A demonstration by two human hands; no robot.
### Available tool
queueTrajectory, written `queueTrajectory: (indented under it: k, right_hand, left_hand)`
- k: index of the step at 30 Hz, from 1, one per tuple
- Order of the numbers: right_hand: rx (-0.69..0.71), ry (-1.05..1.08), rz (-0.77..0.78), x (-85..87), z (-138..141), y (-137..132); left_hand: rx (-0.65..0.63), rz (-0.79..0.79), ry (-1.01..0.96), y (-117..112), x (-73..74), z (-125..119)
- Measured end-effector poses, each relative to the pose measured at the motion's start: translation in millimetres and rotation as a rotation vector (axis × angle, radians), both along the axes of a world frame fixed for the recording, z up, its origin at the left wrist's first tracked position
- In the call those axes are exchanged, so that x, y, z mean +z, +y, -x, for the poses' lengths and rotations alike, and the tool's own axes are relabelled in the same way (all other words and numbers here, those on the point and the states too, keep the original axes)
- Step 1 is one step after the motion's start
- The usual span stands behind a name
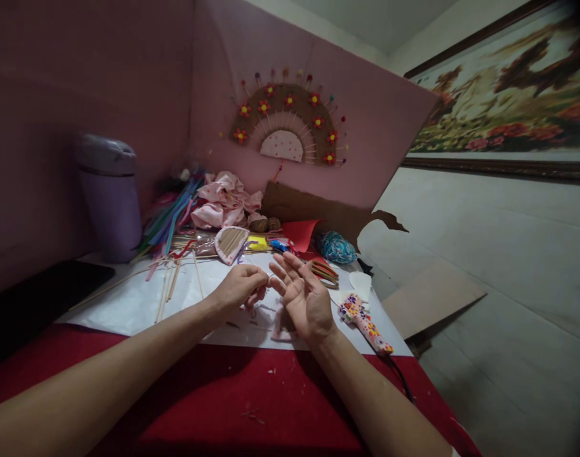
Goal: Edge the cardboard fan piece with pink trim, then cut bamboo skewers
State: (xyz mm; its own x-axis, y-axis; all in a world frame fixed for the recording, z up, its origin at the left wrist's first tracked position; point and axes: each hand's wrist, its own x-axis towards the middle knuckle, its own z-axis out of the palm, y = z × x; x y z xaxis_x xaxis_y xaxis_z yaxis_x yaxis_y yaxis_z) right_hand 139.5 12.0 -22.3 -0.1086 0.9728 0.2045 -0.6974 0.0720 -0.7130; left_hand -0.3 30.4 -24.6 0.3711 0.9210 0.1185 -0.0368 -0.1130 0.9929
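Observation:
My left hand (242, 287) is pinched closed, its fingertips meeting the tips of the lower fingers of my right hand; whatever sits in the pinch is too small to make out. My right hand (302, 298) is turned palm up with its fingers stretched out, holding nothing. Partly hidden beneath it, a pink-edged fabric piece (283, 329) lies on the white sheet (128, 304). A cardboard half-round with a dotted fabric edge (231, 245) rests beyond my hands. To the right is a flower-patterned glue-gun-shaped tool (366, 322) with a black cord.
Behind lie wooden sticks (169, 285), pipe cleaners (176, 209), crumpled pink fabric (223, 200), blue yarn (336, 247) and brown-handled scissors (324, 273). A purple tumbler (110, 200) stands left. A decorated cardboard arch (290, 105) hangs on the pink board. Scraps lie on the red cloth (233, 393).

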Motion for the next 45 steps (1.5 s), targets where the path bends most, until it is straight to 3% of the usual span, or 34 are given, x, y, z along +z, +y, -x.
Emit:
queueTrajectory:
  k: [10, 14, 18, 23, 29, 32, 35, 41, 45]
  right_hand:
    - [-0.137, -0.037, -0.099, 0.3, 1.6, 1.1]
    - [-0.128, -0.046, -0.125, -0.7, 2.8, 1.0]
    - [-0.172, -0.057, -0.132, -1.6, 2.2, 1.6]
    - [-0.213, -0.039, -0.126, -1.0, -0.5, 3.8]
    - [-0.143, -0.062, -0.226, -0.4, 7.2, -1.9]
    - [-0.085, -0.105, -0.280, -0.9, 12.2, -5.9]
    - [-0.091, -0.122, -0.271, -0.8, 11.9, -5.7]
    - [-0.093, -0.025, -0.173, -1.8, 3.0, 2.7]
    - [-0.092, -0.036, -0.205, -2.4, 6.3, 0.3]
  left_hand:
    - [0.005, 0.105, 0.013, -3.8, 5.0, 0.1]
    - [-0.051, -0.013, 0.095, -7.0, 4.5, -1.0]
    - [0.024, -0.157, 0.085, -5.5, 3.3, -1.2]
    - [0.187, -0.111, -0.042, 3.1, 3.1, 4.5]
    - [-0.050, -0.057, 0.101, 1.8, -8.5, -4.6]
    - [-0.099, -0.064, 0.087, -1.9, -11.2, -9.0]
    - [-0.048, -0.031, 0.025, -2.1, -6.9, -6.7]
    - [0.268, -0.057, -0.125, 3.1, 4.8, 3.9]
    - [0.116, -0.044, 0.011, -1.1, 1.2, -1.4]
